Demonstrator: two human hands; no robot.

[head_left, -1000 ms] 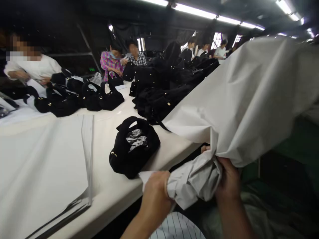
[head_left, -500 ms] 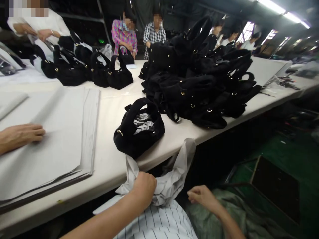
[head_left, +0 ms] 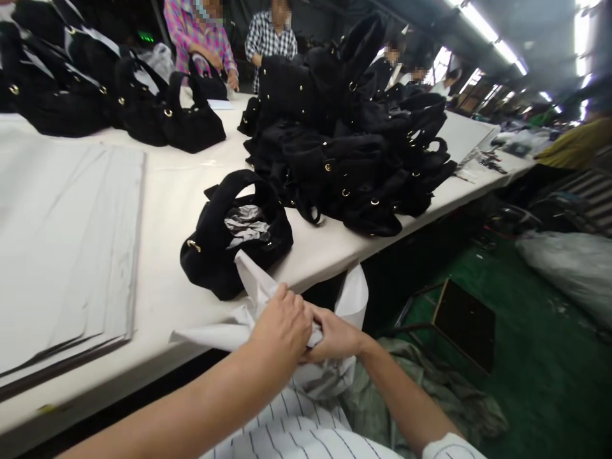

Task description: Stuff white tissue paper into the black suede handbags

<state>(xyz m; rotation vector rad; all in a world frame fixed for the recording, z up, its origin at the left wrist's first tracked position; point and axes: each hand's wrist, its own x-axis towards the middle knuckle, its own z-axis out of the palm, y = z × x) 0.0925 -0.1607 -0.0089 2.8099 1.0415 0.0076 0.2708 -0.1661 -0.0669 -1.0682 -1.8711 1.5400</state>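
Observation:
Both my hands are closed on a crumpled sheet of white paper (head_left: 352, 296) in front of my body, just off the table edge. My left hand (head_left: 285, 322) grips it from above, and my right hand (head_left: 335, 335) squeezes it from the right, touching the left. Loose ends of the sheet stick out to the left and upward. Right behind the paper, a black handbag (head_left: 210, 255) stands at the table's edge, its handle up. Crumpled paper (head_left: 247, 226) shows inside its opening. My fingertips are partly hidden by the folds.
A stack of flat white sheets (head_left: 71, 236) lies on the left of the white table (head_left: 167, 268). Black bags (head_left: 335, 146) are heaped at centre right, and several stand in a row (head_left: 191, 121) at back left. Co-workers stand across the table. A dark board (head_left: 463, 325) leans below, right.
My right hand has come in from the right and closed on the paper beside my left. The view has turned right. Another person's hand on the sheet stack is gone from view.

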